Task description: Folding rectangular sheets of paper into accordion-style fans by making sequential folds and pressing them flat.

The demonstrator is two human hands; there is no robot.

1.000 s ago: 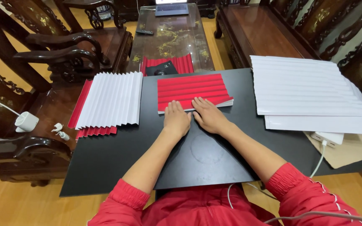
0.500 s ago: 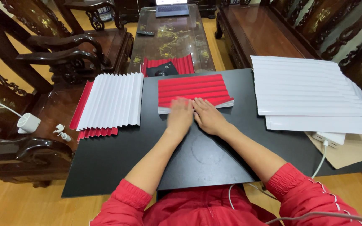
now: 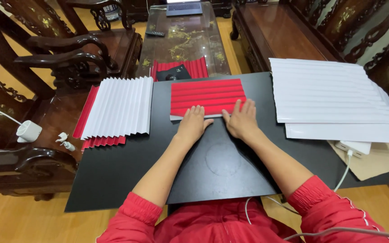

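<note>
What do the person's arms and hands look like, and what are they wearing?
Both arms come out of bright red jacket sleeves pushed up, with gathered elastic cuffs. The forearms are bare. The left hand and right hand wear no gloves, and no rings or watch can be seen.

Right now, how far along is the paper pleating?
Done: a white pleated sheet lies at left on red ones. In hand: both the left hand and right hand press the red sheet's near fold. Left: the flat white stack at right.

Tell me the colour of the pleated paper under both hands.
Red on top, with a white edge below; the head view shows the paper best.
</note>
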